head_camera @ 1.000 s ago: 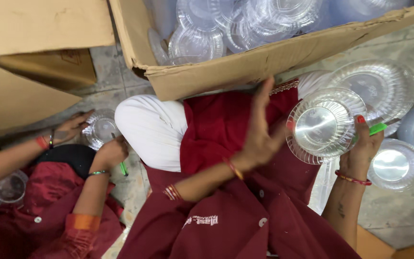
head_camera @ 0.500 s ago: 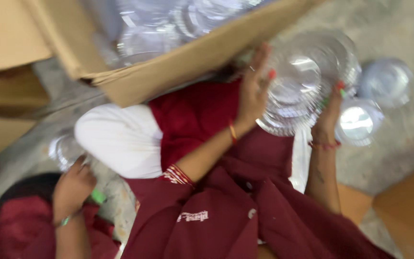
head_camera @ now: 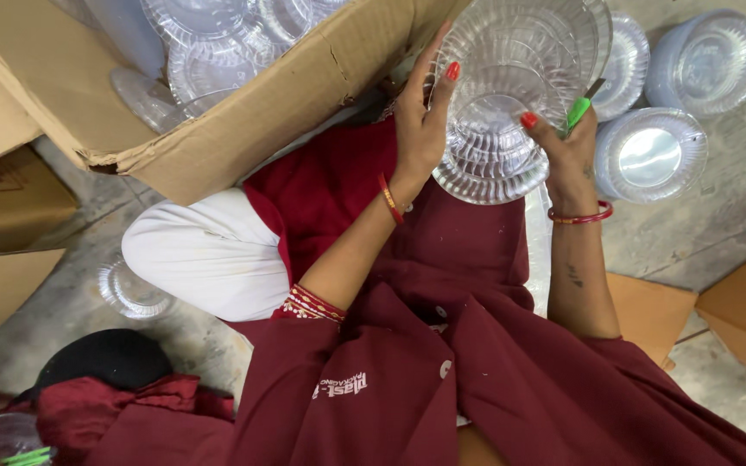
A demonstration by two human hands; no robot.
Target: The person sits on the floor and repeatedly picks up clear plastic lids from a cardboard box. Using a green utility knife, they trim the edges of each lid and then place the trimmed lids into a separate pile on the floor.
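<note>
A stack of clear plastic ribbed bowls [head_camera: 511,95] is held between both my hands above my lap. My left hand [head_camera: 420,112] presses flat against the stack's left side, fingers straight and pointing up. On the right side my right hand [head_camera: 567,142] grips the stack, with a small green-handled tool [head_camera: 580,108] pinched in the same hand. The bowls lie nested, their open mouths tilted toward me.
An open cardboard box [head_camera: 243,129] full of clear bowls stands at upper left. More bowl stacks [head_camera: 649,151] sit on the concrete floor at upper right. A single clear bowl [head_camera: 131,293] lies by my knee. Another person in dark red [head_camera: 105,397] sits at lower left. Flat cardboard [head_camera: 744,311] lies at right.
The stack and both hands have risen toward the box edge. My left hand has closed in against the stack's side. The other person's hands have dropped out of view.
</note>
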